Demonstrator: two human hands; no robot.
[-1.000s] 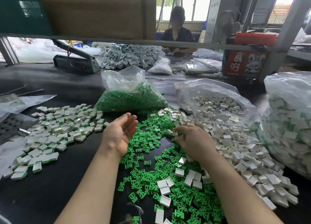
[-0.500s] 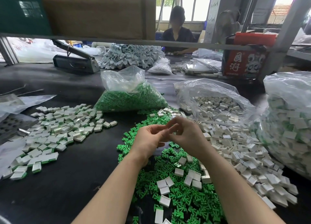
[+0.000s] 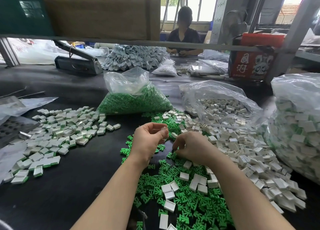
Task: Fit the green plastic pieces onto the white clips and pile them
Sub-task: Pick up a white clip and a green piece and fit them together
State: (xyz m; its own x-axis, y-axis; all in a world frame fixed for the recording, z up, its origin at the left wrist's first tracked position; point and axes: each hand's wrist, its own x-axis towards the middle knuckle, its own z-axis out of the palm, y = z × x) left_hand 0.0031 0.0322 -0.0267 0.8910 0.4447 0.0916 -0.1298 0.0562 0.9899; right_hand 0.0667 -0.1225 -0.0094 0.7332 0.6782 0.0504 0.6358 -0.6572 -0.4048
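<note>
my left hand (image 3: 149, 139) pinches a white clip (image 3: 163, 128), kept up for fitting; right hand (image 3: 189, 147) pinches into green pieces (image 3: 190, 205) on worktop (image 3: 69, 186) for next insert, i reckon.

Bare table (image 3: 72, 191) between flanking piles (image 3: 57, 136)

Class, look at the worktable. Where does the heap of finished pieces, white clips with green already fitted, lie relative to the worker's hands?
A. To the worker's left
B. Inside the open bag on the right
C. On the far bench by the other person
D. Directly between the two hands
A: the finished pieces, white with green edges showing, spread over the black table left of the left hand.
</note>
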